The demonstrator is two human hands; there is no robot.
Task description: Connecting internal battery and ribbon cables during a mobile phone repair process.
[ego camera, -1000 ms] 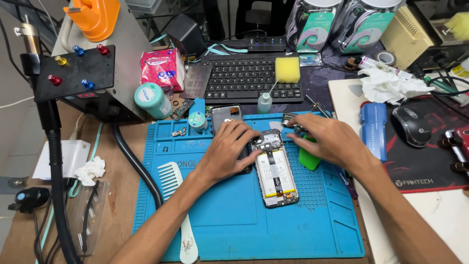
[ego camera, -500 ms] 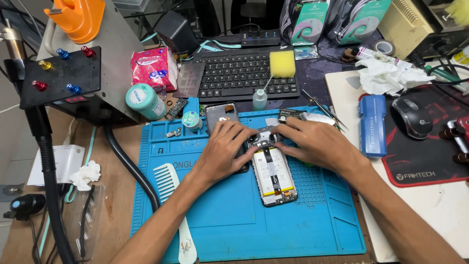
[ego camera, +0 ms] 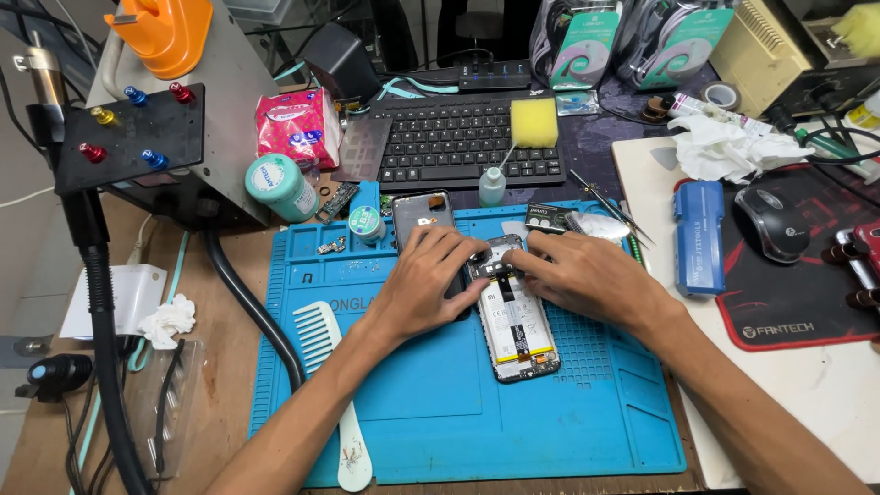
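Observation:
An opened smartphone with its back removed lies on the blue silicone repair mat, battery and circuit board showing. My left hand rests on the phone's upper left edge, fingertips pressing on the board at the top. My right hand comes in from the right, its fingers meeting the left hand's over the phone's top end. Whether the fingertips pinch a small part is hidden. A dark phone back cover lies just behind my left hand.
A pale comb lies on the mat's left part. Behind the mat are a black keyboard, a yellow sponge, a small bottle, teal tubs and tweezers. At the right are a blue box and a mouse.
My right hand has slid left from the green piece at the mat's right onto the phone's top end. My left hand has stayed on the phone.

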